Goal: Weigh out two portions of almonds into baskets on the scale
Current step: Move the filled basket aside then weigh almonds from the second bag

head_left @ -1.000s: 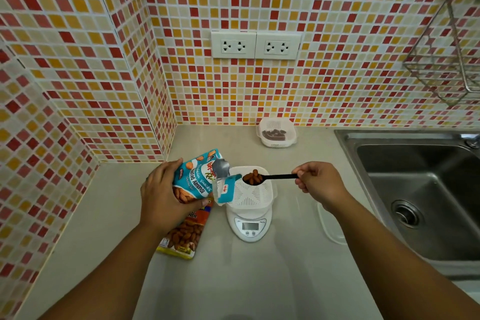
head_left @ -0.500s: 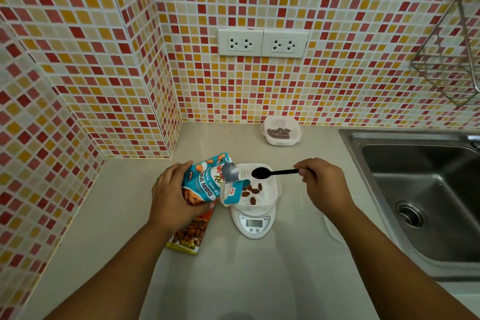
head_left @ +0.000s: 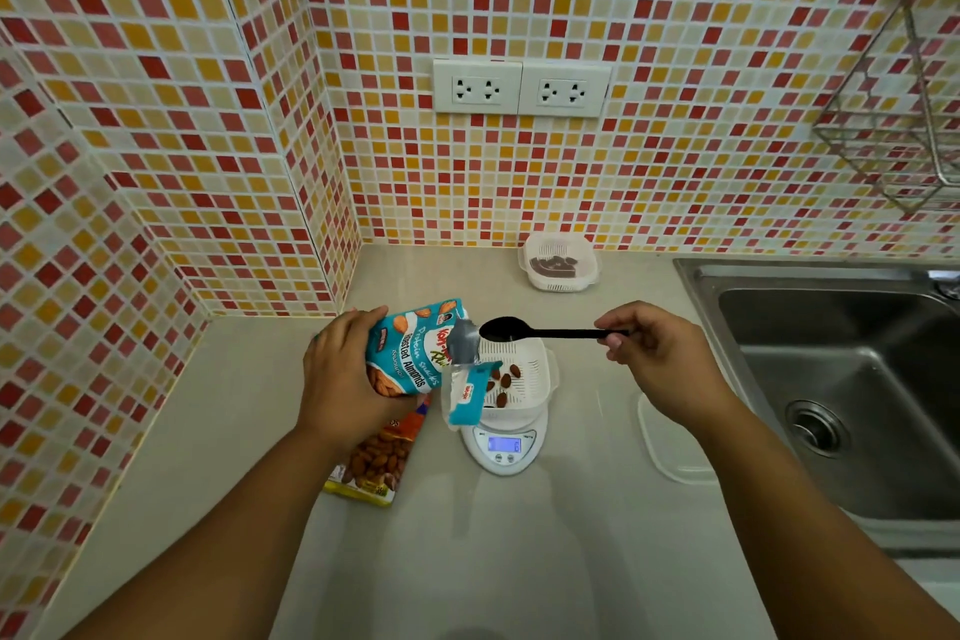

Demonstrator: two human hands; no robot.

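My left hand (head_left: 340,379) grips a teal bag of roasted almonds (head_left: 410,353), tilted with its torn-open mouth toward the right. My right hand (head_left: 654,359) holds a black spoon (head_left: 540,330) by its handle; the bowl of the spoon is empty and hovers just beside the bag's mouth, above the far edge of a white basket (head_left: 524,369). That basket sits on a small white scale (head_left: 501,447) with a lit display and holds several almonds (head_left: 506,382). A second white basket (head_left: 558,265) with dark almonds stands by the back wall.
An orange almond bag (head_left: 379,457) lies flat on the counter under my left wrist. A clear lid (head_left: 670,442) lies right of the scale. The steel sink (head_left: 852,379) fills the right side. Tiled walls close off the left and back; a wire rack (head_left: 904,109) hangs at upper right.
The spoon was full of almonds over the basket, then tipped them in. Now it is empty and level again, close to the bag's mouth. My left hand kept the bag in place.
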